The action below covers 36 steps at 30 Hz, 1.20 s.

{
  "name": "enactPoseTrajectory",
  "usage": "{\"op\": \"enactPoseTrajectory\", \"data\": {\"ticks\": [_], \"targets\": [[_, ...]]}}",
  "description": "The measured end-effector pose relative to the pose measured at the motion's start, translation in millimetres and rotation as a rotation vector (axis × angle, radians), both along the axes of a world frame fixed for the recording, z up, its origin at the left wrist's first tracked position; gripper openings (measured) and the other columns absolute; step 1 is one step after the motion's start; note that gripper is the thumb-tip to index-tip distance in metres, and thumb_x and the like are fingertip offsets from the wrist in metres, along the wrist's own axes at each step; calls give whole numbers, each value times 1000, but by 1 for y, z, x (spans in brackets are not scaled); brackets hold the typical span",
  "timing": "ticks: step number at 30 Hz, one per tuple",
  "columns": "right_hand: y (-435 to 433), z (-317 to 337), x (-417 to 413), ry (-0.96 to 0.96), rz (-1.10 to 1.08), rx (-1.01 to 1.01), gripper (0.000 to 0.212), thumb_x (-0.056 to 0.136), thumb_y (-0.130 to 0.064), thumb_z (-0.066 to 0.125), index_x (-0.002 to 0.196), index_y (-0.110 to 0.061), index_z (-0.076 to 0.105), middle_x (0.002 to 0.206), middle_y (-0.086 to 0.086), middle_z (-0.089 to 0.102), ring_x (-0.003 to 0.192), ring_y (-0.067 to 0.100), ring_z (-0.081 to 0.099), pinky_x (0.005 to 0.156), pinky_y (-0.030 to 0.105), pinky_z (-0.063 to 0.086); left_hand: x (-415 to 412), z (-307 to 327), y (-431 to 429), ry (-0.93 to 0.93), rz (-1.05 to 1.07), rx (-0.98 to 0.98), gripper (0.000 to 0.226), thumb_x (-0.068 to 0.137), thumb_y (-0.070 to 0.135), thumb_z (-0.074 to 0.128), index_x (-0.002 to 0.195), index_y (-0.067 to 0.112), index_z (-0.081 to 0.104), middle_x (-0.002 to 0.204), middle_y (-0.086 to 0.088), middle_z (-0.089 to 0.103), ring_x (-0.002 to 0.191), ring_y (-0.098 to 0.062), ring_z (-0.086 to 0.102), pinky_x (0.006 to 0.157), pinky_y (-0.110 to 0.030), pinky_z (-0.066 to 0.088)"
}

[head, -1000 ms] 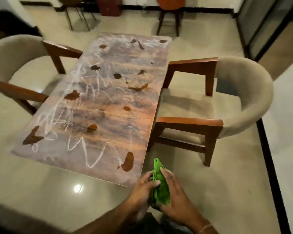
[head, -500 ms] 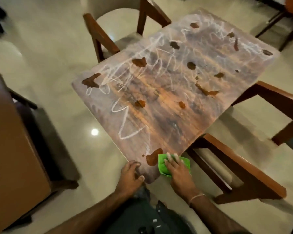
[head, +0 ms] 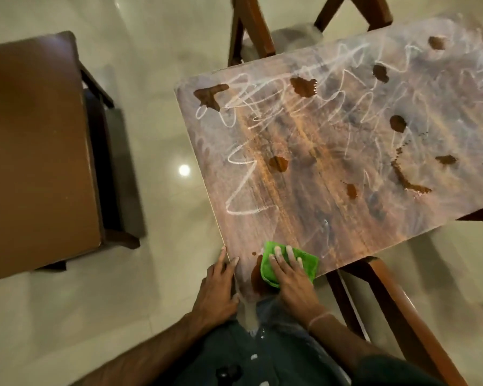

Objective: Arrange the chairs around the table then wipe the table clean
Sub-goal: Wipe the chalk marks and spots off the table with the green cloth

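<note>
Your right grip (head: 290,277) lies flat, fingers straight and spread, pressing the green cloth (head: 308,264) onto the counter (head: 332,224) at its near corner. Your left grip (head: 218,291) holds nothing, and its extended fingers rest on the counter's edge just beside the cloth. A brown spill (head: 257,278) touches the cloth's left side. White scribbles (head: 246,190) and more spills mark the counter. One chair (head: 251,26) stands at its far edge and another chair (head: 396,310) at its right edge.

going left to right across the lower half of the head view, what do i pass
brown chair → left hand → green cloth → wooden chair arm
</note>
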State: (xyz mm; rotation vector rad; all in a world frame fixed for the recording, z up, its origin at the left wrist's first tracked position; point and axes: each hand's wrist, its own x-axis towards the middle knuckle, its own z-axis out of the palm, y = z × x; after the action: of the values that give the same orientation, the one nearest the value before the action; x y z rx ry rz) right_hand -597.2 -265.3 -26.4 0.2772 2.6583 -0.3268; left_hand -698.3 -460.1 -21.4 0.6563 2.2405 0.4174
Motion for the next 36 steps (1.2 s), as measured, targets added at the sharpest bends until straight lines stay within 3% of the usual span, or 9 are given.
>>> {"op": "enactPoseTrajectory", "data": {"ticks": [3,7,9,13,20,25,29,32,36], "targets": [[-12,-6,-5,-39,338,-54,98,51,-27,87,141,-14,50,149,8,47,139,37,34,103,58,40,6,-3,3,-2,118,27,90,87,30,63,161,23,12,169,5,-6,146,-26,26,116,-39,34],[34,-7,15,60,655,-123,62,78,-50,63,133,-24,60,145,-2,52,138,27,42,103,49,45,14,-2,9,7,184,0,99,87,27,64,162,21,-1,170,4,-4,148,-25,23,119,-40,30],[49,2,-1,69,576,-117,59,78,-33,69,135,-22,59,146,-1,51,139,26,37,100,50,49,21,-1,12,6,204,-17,99,90,28,65,162,20,-3,170,3,-3,148,-25,22,121,-41,28],[11,13,-48,-62,257,-161,85,84,-15,55,158,-14,12,165,3,-2,149,31,-15,121,56,5,26,6,17,20,256,-49,99,90,30,67,161,20,-1,169,1,5,147,-26,26,119,-42,30],[39,-11,-13,-6,732,-136,61,76,-36,52,135,-23,58,148,-1,48,142,28,33,108,52,40,17,3,17,27,242,-106,101,89,32,73,161,18,4,168,-2,10,147,-28,28,118,-44,33],[2,9,-32,-91,359,-147,82,92,-31,59,157,-18,12,163,-1,-7,150,28,-15,122,50,-6,9,0,11,42,179,-131,108,84,35,78,161,18,4,169,-2,6,148,-28,26,118,-45,32],[-16,0,-15,-87,540,-176,87,78,-39,72,153,-24,29,162,2,22,149,34,8,116,59,17,0,-10,1,52,120,-127,109,83,37,78,160,21,2,168,0,5,145,-28,30,114,-51,36],[23,-1,12,14,713,-119,61,85,-54,52,141,-31,47,153,-5,42,144,28,30,109,52,35,-8,-14,-6,56,69,-103,107,84,33,76,158,26,-1,167,6,-3,145,-28,30,111,-53,40],[17,18,-4,64,239,-200,64,82,-29,39,145,-21,46,157,5,34,146,32,15,112,61,27,-18,-16,-11,74,0,-53,102,87,38,70,159,24,-1,167,8,-10,148,-26,23,114,-52,39]]}}
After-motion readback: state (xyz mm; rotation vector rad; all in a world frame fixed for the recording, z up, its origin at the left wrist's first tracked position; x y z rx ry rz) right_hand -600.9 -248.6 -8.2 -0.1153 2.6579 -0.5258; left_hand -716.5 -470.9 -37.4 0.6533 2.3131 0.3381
